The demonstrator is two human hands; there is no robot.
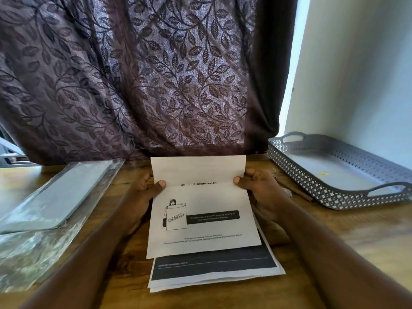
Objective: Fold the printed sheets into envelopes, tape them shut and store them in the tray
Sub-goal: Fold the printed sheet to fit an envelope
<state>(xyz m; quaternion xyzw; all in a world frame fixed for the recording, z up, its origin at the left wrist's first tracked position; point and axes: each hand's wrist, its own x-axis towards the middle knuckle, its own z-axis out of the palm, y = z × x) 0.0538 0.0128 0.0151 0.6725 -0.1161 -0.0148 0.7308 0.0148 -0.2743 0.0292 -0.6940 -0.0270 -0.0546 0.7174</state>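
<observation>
Both hands hold one printed sheet (200,210) at the centre of the frame, raised off the stack of printed sheets (214,267) that lies on the wooden table (338,237) just below it. The left hand (145,192) pinches the sheet's left edge, thumb on the printed face and fingers behind. The right hand (258,186) pinches the right edge the same way. The thumbs sit level with each other where the sheet's blank upper part bends, probably to keep the first fold straight across the page. The stack sits close in front of the person, so the next sheet is within easy reach. The grey lattice tray (301,177) waits at the right of the frame, near the right hand. A clear plastic packet (55,197) lies at the left. No tape is in view.
</observation>
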